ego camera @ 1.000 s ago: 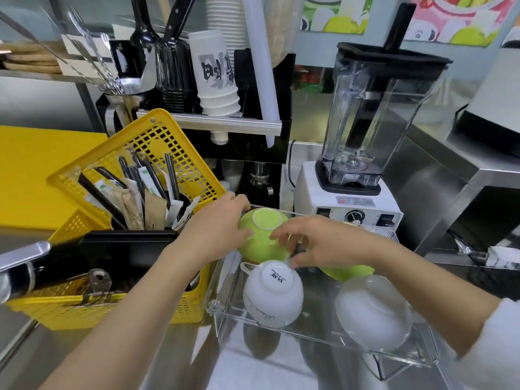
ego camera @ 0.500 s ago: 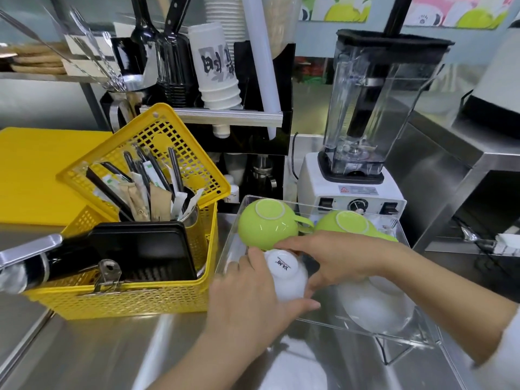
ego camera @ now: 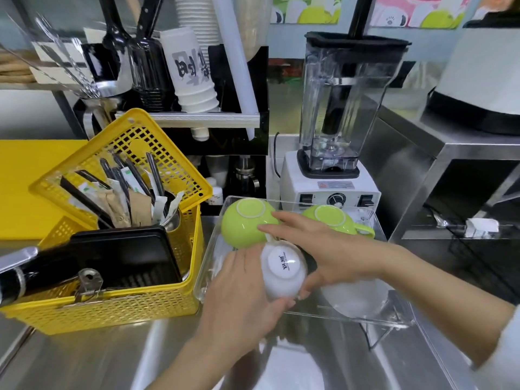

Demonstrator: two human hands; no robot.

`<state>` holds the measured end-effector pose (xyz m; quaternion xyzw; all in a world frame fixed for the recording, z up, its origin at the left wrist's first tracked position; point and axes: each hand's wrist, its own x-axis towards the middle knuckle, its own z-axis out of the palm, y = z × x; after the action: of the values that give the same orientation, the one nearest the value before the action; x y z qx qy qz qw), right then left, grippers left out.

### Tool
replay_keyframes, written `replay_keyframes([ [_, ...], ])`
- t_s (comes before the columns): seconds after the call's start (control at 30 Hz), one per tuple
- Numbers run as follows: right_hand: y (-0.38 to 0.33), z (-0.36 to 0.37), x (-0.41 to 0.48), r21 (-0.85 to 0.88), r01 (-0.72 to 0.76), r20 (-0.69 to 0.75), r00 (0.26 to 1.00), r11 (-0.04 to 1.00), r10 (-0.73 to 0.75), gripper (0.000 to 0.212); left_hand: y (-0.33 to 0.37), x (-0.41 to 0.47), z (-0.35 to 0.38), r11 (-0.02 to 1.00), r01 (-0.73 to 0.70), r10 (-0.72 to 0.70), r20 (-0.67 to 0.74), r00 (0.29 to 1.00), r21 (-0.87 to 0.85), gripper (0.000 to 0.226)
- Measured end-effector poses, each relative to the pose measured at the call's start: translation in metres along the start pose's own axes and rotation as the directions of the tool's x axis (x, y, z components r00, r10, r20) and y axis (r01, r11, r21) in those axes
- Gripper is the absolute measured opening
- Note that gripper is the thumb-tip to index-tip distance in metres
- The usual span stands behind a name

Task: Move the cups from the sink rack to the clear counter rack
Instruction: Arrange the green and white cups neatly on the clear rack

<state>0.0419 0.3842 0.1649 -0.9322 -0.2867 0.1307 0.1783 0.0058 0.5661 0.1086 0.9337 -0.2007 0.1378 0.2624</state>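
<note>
In a stainless-steel kitchen corner, a person cups both hands around an upturned white cup (ego camera: 282, 273) at the front left of a clear counter rack (ego camera: 394, 323). The left hand (ego camera: 242, 299) wraps the cup from the near side, its fingers curled under the lower wall and its thumb lying up the left flank. The right hand (ego camera: 332, 249) reaches across from the other side, thumb pressed to the cup's right wall and fingers stretched over it toward the left green cup (ego camera: 247, 222), whose side the fingertips appear to touch. The white cup sits base up, a small printed mark showing on its foot ring.

Three more cups lie upside down in the same rack: the left green cup at the back left, a second green cup (ego camera: 334, 219) at the back right with its handle pointing right, and a second white cup (ego camera: 357, 299) at the front right, partly hidden under the right forearm. Whether the held cup rests on the rack floor or is lifted just clear of it cannot be told.

Just left of the rack stands a yellow basket (ego camera: 118, 308) holding a black tray (ego camera: 126, 254) and wrapped cutlery. Behind the rack stands a blender (ego camera: 337, 153) on its white base.
</note>
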Motion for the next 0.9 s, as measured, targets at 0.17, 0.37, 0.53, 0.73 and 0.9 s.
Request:
replay_keyframes([
  [0.17,-0.008,0.005,0.0,-0.202,0.044,-0.058,0.997,0.978,-0.057,0.083,-0.018,0.016,-0.006,0.975,0.061,-0.008,0.242,0.97,-0.212,0.08],
  [0.37,-0.019,0.017,0.011,-0.377,0.016,-0.161,0.984,0.926,-0.082,0.073,-0.038,0.024,-0.018,0.958,0.077,0.046,0.415,0.908,-0.275,0.079],
  [0.53,-0.022,0.027,0.017,-0.494,-0.028,-0.221,0.971,0.869,-0.094,0.075,-0.031,0.017,-0.014,0.973,0.049,0.051,0.419,0.906,-0.225,0.099],
  [0.73,-0.029,0.028,0.021,-0.371,-0.075,-0.209,0.978,0.926,-0.004,0.07,-0.028,0.02,-0.009,0.98,0.052,0.009,0.3,0.954,-0.194,0.093],
  [0.9,-0.024,0.016,0.014,-0.169,-0.103,-0.119,0.989,0.98,0.083,0.046,-0.04,0.025,-0.019,0.964,0.078,0.008,0.323,0.946,-0.253,0.085],
])
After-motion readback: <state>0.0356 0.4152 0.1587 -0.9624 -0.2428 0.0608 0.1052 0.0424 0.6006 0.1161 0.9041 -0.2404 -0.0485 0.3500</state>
